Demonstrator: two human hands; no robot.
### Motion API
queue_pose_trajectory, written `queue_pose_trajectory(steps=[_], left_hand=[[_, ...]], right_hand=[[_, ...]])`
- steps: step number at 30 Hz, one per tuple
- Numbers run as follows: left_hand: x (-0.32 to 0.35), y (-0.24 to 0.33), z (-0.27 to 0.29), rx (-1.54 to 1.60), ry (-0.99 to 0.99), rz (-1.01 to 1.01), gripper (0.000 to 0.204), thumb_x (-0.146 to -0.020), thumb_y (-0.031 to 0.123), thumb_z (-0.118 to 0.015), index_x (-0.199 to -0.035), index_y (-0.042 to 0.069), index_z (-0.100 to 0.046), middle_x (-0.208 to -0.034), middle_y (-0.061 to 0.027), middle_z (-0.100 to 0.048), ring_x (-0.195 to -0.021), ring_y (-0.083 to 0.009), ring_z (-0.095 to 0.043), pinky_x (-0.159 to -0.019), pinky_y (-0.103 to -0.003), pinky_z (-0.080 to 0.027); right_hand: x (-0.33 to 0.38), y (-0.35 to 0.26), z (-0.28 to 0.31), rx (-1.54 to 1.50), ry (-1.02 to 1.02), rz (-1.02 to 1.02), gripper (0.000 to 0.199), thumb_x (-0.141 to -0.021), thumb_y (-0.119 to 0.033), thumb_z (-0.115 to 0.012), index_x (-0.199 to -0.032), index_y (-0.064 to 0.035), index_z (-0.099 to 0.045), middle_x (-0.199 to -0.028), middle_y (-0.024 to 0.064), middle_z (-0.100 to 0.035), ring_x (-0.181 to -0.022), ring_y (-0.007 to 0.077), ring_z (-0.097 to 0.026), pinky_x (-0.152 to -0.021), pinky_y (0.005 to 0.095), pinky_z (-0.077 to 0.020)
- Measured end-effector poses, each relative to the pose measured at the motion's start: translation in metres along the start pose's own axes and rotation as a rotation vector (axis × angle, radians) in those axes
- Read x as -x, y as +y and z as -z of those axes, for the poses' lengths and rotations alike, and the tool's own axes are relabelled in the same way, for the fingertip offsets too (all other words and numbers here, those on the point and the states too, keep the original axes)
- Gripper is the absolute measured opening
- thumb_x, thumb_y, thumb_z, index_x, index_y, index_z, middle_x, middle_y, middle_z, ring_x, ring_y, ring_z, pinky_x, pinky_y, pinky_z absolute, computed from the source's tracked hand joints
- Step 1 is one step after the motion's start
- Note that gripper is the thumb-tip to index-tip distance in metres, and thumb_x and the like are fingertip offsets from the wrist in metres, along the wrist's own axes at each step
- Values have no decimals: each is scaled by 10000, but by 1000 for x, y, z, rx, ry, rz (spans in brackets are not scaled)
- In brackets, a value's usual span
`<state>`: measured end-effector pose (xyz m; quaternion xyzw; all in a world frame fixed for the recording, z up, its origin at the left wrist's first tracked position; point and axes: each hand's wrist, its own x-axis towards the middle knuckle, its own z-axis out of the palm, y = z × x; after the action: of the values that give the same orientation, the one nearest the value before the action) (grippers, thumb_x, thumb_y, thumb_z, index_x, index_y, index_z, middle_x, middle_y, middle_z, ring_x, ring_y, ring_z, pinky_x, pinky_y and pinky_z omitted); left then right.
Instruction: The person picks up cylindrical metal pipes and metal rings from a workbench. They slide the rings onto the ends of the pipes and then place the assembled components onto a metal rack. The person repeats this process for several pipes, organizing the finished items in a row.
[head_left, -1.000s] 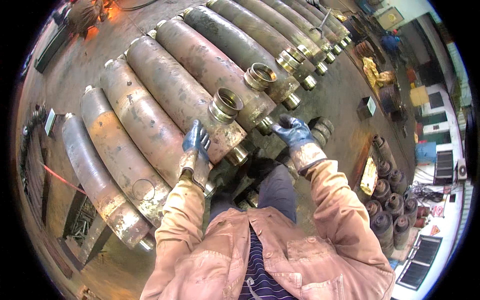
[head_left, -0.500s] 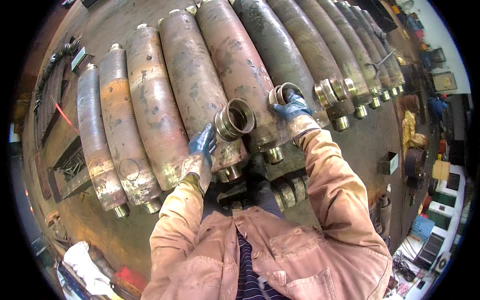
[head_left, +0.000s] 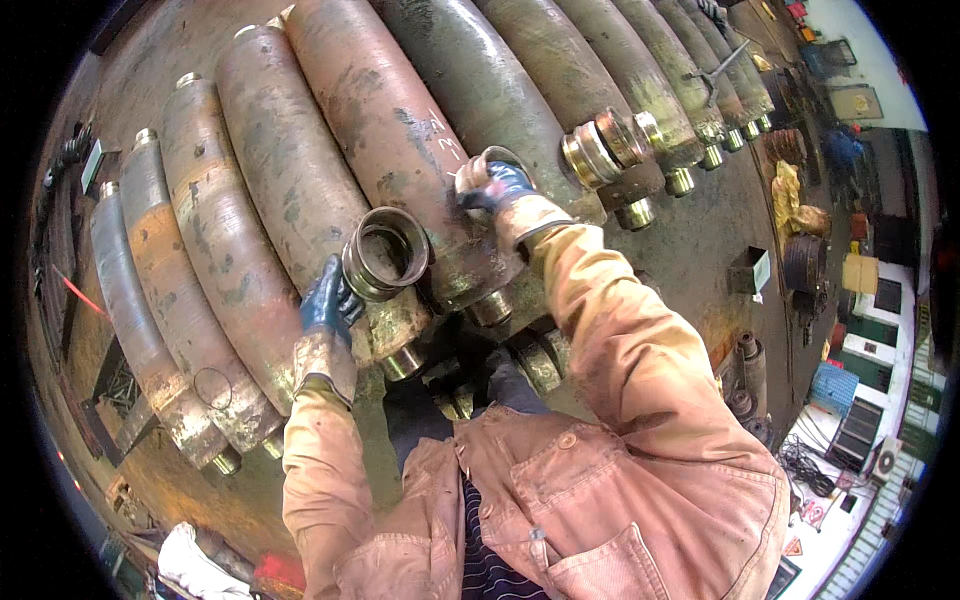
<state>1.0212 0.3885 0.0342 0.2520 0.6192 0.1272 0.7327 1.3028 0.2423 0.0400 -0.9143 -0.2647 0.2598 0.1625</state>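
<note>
Across the whole view, a dark, stained floor (head_left: 690, 290). Laid on it side by side, a long row of cylinders (head_left: 300, 170), running off to the upper right in blue-grey, rust-banded brown, reddish and dark green, with near ends toward the body. At the bottom, a tan jacket (head_left: 590, 480), with both sleeves stretched forward over the row. Out on the floor to the right, an open box (head_left: 748, 268), dark with one pale side. Across the farther cylinders, a forked tool (head_left: 713, 76). Both hands in blue gloves with pale cuffs. Left hand (head_left: 330, 305) half open, fingers pointing up and loosely curled, grasping nothing; right against the left ring or just beside it, cannot tell which. Right hand (head_left: 502, 187) closed over the right ring, with thumb along the outer wall and fingers over into the mouth. Left ring (head_left: 364, 272) over the near end of the fourth cylinder from the left, mouth up. Right ring (head_left: 474, 178) where the reddish and dark green cylinders meet, partly hidden by the glove. Farther right, a ring pair (head_left: 592, 155) tipped on its side atop another cylinder. At the near ends, bright metal stubs (head_left: 403, 362). Smallest, white marks (head_left: 445, 145) on the reddish cylinder.
</note>
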Motion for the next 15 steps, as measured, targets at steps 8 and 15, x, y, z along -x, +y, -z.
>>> queue_pose_trajectory(steps=[8,15], left_hand=[[-24,5,13,-185,-35,40,425,-924,411,-738,-1185,78,-695,-1063,-74,-679,-858,-199,-633,-727,-363,-515],[-29,2,6,-5,-404,20,560,-944,357,-717,-1385,41,-575,-1334,-119,-637,-1175,-254,-621,-1020,-400,-508]], right_hand=[[26,3,-3,-1018,-154,-51,237,-914,-121,-694,-1115,-9,-634,-913,47,-685,-855,171,-689,-841,322,-574],[32,-29,-95,-875,-169,536,435,-829,-247,-771,-1178,-26,-635,-1131,146,-640,-1002,259,-670,-930,412,-565]])
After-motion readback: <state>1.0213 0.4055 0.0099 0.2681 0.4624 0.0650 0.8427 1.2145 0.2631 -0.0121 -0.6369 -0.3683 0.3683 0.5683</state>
